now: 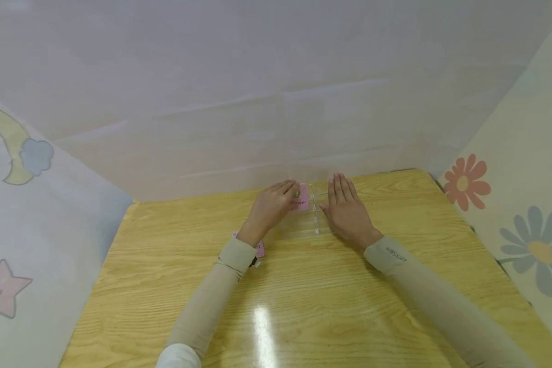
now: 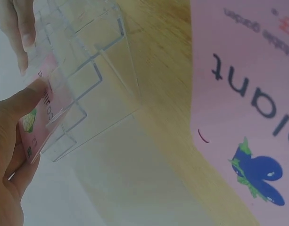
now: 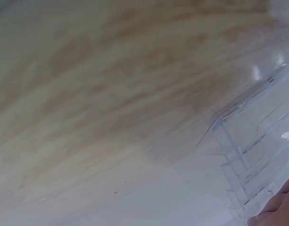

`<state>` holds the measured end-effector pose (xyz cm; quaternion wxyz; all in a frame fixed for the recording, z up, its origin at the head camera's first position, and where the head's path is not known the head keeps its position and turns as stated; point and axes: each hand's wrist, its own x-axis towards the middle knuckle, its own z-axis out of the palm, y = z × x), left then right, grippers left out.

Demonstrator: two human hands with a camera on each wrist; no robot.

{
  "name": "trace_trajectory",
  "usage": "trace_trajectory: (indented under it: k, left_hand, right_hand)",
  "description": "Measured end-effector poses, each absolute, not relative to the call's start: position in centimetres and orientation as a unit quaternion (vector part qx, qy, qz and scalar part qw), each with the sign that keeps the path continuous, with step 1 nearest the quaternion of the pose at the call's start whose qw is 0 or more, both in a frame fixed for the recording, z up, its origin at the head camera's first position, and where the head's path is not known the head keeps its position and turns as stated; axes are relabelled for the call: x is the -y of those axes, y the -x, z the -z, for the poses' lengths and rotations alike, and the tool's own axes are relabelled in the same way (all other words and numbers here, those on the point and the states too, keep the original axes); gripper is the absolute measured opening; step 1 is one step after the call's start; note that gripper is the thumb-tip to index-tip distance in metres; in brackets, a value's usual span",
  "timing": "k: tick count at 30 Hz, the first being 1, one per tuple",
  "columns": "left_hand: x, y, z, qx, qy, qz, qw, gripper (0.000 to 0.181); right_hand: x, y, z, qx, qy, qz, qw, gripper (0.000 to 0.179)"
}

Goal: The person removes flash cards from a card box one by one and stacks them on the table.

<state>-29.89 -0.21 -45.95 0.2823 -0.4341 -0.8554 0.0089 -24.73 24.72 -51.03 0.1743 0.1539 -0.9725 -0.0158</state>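
Observation:
Between thumb and fingers, my left hand (image 1: 270,207) pinches a pink cauliflower card (image 1: 301,197) at its left side. The card stands at the upper back part of a clear tiered card rack (image 2: 83,94), whose stepped side shows in the left wrist view. My right hand (image 1: 347,212) has its fingers straight and lies along the rack's right part. In the right wrist view only a bit of that hand shows, at the rack's steps. A pink eggplant card (image 2: 257,113) is close by my left wrist, partly hidden under it in the head view.
The wood-grain table (image 1: 165,255) carries the rack near its back edge. A pale back wall (image 1: 211,128) rises right behind it. Side panels with a moon (image 1: 14,140), a star and flowers (image 1: 543,250) stand left and right.

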Motion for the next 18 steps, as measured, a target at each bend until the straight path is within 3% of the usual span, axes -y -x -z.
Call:
trace_trajectory:
  k: [8, 18]
  left_hand:
    - [0.1, 30.4, 45.4, 0.861, 0.433, 0.056, 0.26, 0.037]
    - [0.0, 30.8, 44.2, 0.878, 0.429, 0.106, 0.187, 0.03]
  right_hand:
    - [-24.7, 24.7, 50.8, 0.972, -0.153, 0.018, 0.177, 0.074]
    - [-24.7, 24.7, 50.8, 0.973, -0.154, 0.025, 0.172, 0.075]
